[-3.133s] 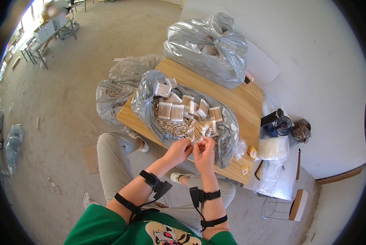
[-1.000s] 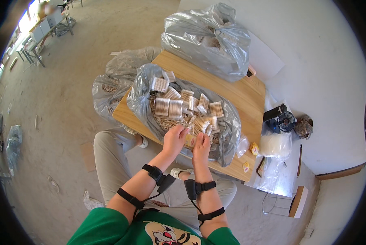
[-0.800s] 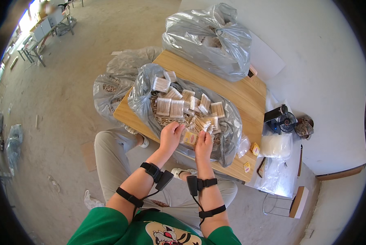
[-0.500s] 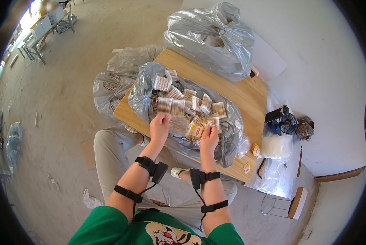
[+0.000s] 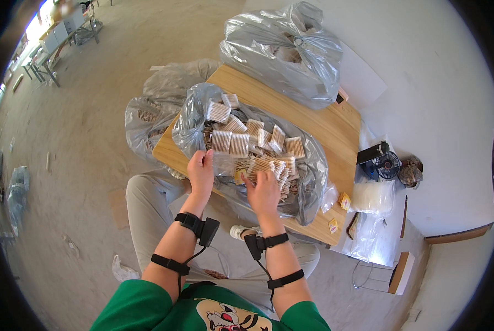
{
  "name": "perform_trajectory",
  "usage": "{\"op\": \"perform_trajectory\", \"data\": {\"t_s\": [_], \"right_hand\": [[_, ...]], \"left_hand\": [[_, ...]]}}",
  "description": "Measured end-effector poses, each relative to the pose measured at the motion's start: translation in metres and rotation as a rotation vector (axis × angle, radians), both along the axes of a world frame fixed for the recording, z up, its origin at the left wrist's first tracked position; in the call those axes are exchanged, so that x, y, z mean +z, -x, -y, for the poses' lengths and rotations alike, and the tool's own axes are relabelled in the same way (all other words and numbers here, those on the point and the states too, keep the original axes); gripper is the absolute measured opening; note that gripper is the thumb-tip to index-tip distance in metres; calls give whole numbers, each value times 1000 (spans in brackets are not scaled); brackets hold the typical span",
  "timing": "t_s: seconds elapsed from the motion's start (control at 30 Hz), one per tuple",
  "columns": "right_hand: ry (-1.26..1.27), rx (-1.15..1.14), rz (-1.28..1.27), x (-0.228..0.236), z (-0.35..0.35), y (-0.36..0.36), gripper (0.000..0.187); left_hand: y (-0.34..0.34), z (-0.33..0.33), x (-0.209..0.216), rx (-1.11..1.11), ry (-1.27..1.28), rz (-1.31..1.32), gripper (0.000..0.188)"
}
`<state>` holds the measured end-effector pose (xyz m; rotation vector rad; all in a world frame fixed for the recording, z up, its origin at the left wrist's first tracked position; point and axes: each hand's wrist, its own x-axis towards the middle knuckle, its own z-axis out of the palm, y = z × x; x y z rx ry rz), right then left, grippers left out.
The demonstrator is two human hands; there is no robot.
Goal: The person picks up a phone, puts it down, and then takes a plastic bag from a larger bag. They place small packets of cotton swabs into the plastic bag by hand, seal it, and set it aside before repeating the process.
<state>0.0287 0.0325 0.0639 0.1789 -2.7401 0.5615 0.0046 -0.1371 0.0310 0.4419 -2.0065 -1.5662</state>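
Observation:
My left hand (image 5: pixel 201 175) is closed in a pinch at the left edge of a clear plastic bag (image 5: pixel 223 165). My right hand (image 5: pixel 264 194) is closed too, its thumb against a small yellow card (image 5: pixel 240 176) that lies at the bag's right side. I cannot tell whether the card is inside the bag or in front of it. Beyond the hands, packs of cotton swabs (image 5: pixel 239 145) and loose cotton swabs (image 5: pixel 262 164) lie heaped in an opened grey plastic sack (image 5: pixel 312 190). The fingertips of my right hand are hidden against the loose swabs.
The sack rests on a wooden table (image 5: pixel 335 129). A full grey sack (image 5: pixel 283 52) stands at the far end; more sacks (image 5: pixel 148 118) lie left. At the right are yellow cards (image 5: pixel 344 201), a small fan (image 5: pixel 387 164) and stacked clear bags (image 5: pixel 372 198).
My right hand has moved left and slightly nearer to me, carrying the yellow card toward the clear bag. My left hand has shifted a little left and nearer.

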Motion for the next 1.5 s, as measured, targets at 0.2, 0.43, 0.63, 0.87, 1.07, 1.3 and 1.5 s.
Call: {"op": "perform_trajectory", "data": {"t_s": [0.2,0.43,0.63,0.87,1.07,1.3,1.5], "right_hand": [[-24,67,47,-16,20,3,19],[656,-104,-21,-11,-13,-2,10],[1011,-562,-198,-9,-139,-42,5],[621,-1032,-56,-67,-294,-112,10],[198,-1004,210,-49,-275,-109,16],[875,-204,46,23,-172,-112,21],[1173,-243,243,13,-192,-98,21]], "left_hand": [[-14,7,0,1,21,36,30],[-11,9,-10,18,27,-107,23],[-19,14,4,-111,-99,-27,24],[-25,-51,9,-289,-102,104,28],[-43,-89,26,-428,-36,189,28],[-62,-156,59,-952,37,193,19],[-45,-158,60,-955,12,257,17]]}}
